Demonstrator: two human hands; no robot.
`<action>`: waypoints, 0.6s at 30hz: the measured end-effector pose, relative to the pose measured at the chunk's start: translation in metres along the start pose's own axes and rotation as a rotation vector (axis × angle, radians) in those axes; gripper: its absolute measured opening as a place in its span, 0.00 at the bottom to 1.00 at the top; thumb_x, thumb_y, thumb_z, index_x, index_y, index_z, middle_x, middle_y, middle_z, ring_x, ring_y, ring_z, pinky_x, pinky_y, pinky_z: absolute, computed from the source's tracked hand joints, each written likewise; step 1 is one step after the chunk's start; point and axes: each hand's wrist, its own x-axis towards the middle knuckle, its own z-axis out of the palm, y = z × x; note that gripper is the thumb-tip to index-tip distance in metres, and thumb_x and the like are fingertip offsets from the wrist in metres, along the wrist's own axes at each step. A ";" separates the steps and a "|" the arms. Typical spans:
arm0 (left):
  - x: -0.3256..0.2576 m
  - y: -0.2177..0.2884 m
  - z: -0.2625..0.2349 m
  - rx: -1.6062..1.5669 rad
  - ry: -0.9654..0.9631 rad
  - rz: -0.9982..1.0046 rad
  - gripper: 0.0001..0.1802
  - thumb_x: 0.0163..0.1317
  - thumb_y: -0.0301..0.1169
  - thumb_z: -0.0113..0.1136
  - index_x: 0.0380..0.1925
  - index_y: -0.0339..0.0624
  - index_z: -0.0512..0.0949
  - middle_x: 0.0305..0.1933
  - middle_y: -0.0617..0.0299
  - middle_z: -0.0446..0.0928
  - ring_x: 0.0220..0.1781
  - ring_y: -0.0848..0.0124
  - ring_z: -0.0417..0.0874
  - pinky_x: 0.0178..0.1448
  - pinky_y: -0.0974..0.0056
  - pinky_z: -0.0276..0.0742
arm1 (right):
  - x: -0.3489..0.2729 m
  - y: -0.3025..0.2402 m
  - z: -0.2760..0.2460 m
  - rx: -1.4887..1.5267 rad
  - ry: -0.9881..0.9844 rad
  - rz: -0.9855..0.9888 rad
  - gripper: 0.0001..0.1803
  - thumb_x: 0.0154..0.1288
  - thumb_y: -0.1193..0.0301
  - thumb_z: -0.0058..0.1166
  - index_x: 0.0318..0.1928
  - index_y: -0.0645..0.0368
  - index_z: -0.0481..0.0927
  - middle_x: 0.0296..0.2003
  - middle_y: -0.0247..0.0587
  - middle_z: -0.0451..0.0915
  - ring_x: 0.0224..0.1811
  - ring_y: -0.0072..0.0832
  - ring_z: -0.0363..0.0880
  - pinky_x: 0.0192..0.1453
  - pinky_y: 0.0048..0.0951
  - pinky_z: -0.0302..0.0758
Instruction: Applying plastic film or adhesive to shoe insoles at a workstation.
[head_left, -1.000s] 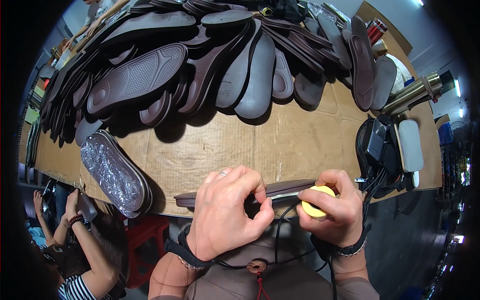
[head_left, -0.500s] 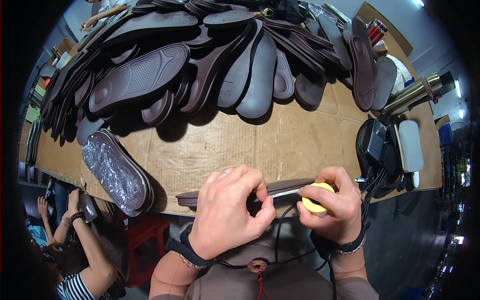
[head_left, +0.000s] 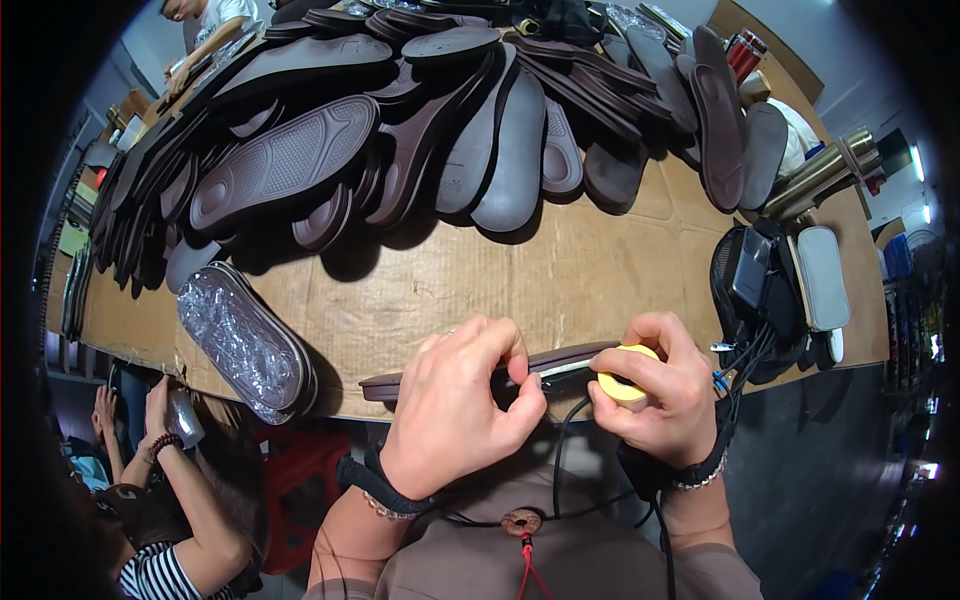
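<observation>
A dark brown shoe insole (head_left: 575, 356) lies along the near edge of the table, its side turned toward me. My left hand (head_left: 455, 405) covers its middle, thumb and bent fingers closed on its edge. A pale strip of tape runs along that edge from the left thumb toward a yellow tape roll (head_left: 632, 378). That roll is gripped in my right hand (head_left: 665, 395), thumb pressed near the insole's right end. The left fingertips partly hide what they pinch.
Many insoles (head_left: 290, 155) are heaped across the far side of the cardboard-covered table (head_left: 430, 285). Plastic-wrapped insoles (head_left: 245, 345) lie at left. A black bag with cables (head_left: 755, 300), a grey case (head_left: 823, 280) and a steel flask (head_left: 820, 175) stand right. A co-worker's arm (head_left: 195, 480) shows lower left.
Both hands are slightly higher in the picture. The right hand with the tape roll has shifted a little to the left; the left hand keeps its grip. The whole view has tilted slightly.
</observation>
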 end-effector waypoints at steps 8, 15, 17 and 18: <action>-0.002 0.004 0.000 -0.026 0.023 0.026 0.16 0.54 0.24 0.64 0.45 0.40 0.81 0.42 0.52 0.82 0.43 0.54 0.85 0.52 0.54 0.78 | 0.001 0.002 0.002 0.000 0.018 -0.004 0.15 0.50 0.70 0.76 0.40 0.51 0.90 0.40 0.40 0.79 0.33 0.37 0.85 0.36 0.36 0.83; -0.004 -0.002 0.004 0.235 -0.047 0.396 0.42 0.52 0.21 0.66 0.71 0.62 0.81 0.67 0.53 0.79 0.50 0.58 0.84 0.57 0.55 0.77 | 0.004 0.004 0.003 0.012 0.030 -0.001 0.14 0.51 0.69 0.75 0.41 0.52 0.90 0.40 0.40 0.79 0.33 0.37 0.85 0.36 0.37 0.83; -0.005 -0.011 0.005 0.291 -0.027 0.430 0.40 0.53 0.23 0.67 0.70 0.62 0.81 0.67 0.53 0.79 0.50 0.59 0.84 0.56 0.55 0.78 | 0.004 0.004 0.003 0.017 0.023 0.007 0.14 0.51 0.69 0.75 0.41 0.52 0.90 0.40 0.40 0.79 0.33 0.37 0.85 0.37 0.37 0.83; -0.005 -0.015 0.006 0.346 -0.005 0.462 0.38 0.55 0.24 0.68 0.70 0.63 0.82 0.66 0.53 0.80 0.49 0.59 0.84 0.55 0.56 0.79 | 0.004 0.004 0.003 0.017 0.025 0.007 0.14 0.51 0.69 0.75 0.41 0.52 0.90 0.40 0.40 0.79 0.33 0.37 0.85 0.37 0.37 0.83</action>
